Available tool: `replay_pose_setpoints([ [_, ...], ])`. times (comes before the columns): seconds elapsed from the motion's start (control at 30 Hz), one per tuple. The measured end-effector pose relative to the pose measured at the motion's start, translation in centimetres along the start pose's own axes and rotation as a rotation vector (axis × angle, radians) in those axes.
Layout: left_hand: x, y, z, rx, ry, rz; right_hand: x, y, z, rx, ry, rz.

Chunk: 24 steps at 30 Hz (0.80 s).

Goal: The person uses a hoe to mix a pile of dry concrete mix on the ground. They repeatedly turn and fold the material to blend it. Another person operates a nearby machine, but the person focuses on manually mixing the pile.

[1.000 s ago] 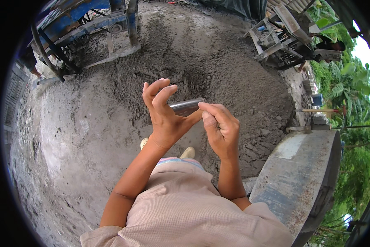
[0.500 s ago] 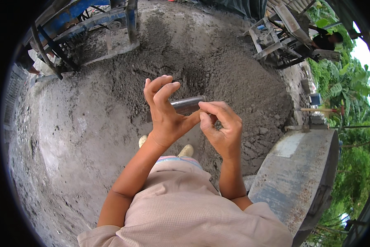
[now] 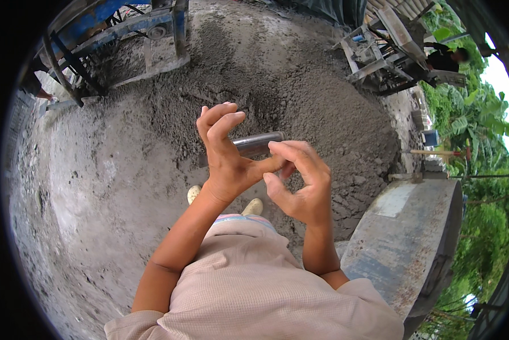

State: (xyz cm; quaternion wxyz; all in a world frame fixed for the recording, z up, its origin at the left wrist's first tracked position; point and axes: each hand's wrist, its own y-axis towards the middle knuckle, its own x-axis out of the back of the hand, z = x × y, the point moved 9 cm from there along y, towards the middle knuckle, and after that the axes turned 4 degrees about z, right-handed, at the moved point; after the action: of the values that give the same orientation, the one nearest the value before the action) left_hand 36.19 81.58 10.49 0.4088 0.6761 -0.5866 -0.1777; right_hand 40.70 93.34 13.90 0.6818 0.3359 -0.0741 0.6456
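My left hand (image 3: 227, 161) is raised in front of me, its fingers spread and bent upward, its thumb stretched to the right. Behind it a shiny dark bar-like piece (image 3: 260, 143) shows, rounded at its right end. I cannot tell whether the hand touches this piece or it lies farther back. My right hand (image 3: 304, 190) is at the left thumb's tip, with its own index finger and thumb apart on either side of it. No object shows between the right fingers.
Damp grey gravelly mix (image 3: 334, 119) is heaped ahead on a concrete floor (image 3: 96, 181). A blue metal frame (image 3: 110, 42) stands far left. A rusty curved metal trough (image 3: 402, 243) is at my right. Another person (image 3: 444, 56) is at a wooden stand (image 3: 373, 62), far right.
My right thumb has parted from the index finger and moved slightly down and left. My left hand keeps nearly the same pose.
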Motion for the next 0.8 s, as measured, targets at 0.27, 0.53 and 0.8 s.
replay_pose_setpoints([
  [0.27, 0.3, -0.1, -0.1, 0.017, -0.041, -0.018, -0.6, -0.2, -1.3, -0.036, 0.371, 0.035],
  [0.53, 0.2, -0.1, -0.2, 0.008, -0.037, -0.009, -1.0, -0.2, -2.1, -0.098, 0.502, 0.040],
  [0.8, -0.1, 0.0, -0.4, 0.000, 0.005, 0.011, -1.5, -0.6, -3.6, -0.189, 0.658, 0.009],
])
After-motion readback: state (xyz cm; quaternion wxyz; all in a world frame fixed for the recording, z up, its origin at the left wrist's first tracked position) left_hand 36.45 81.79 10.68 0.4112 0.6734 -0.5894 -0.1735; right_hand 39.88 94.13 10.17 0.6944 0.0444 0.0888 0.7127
